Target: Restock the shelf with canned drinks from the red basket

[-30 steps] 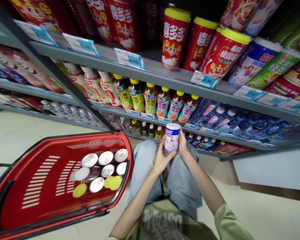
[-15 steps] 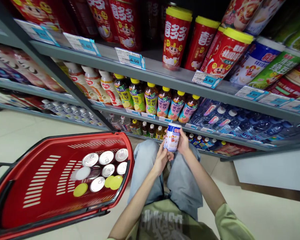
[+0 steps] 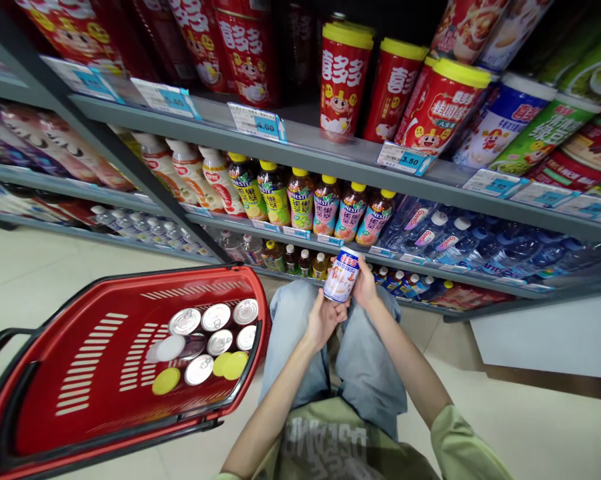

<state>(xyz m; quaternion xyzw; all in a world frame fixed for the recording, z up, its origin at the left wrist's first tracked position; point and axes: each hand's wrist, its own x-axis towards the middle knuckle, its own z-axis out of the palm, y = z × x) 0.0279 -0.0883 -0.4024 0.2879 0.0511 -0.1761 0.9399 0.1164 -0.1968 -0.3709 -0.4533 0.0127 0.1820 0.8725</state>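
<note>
A blue and white can point(image 3: 342, 275) with a printed label is held tilted above my knees. My left hand point(image 3: 325, 317) grips its lower end, thumb on the near side and fingers curled beneath. At its upper right side, my right hand point(image 3: 365, 285) is closed around the edge. Beside my left leg stands a red shopping basket point(image 3: 105, 283) holding several cans point(image 3: 199, 370) with silver pull-tab tops. Yellow lids point(image 3: 166, 381) and a pale translucent lid point(image 3: 171, 347) show among them.
Ahead is a shelf point(image 3: 300, 143) with red cans point(image 3: 344, 80) on its upper level. Bottled tea point(image 3: 300, 199) and bottled water point(image 3: 433, 230) fill the level below. Price tags point(image 3: 257, 123) line the shelf edge. A white panel point(image 3: 545, 340) stands at right. Pale floor tiles surround my legs.
The can has turned in my hands from nearly upright to leaning right, so another part of its label faces me. My left fingers have shifted along its bottom. The view has moved slightly.
</note>
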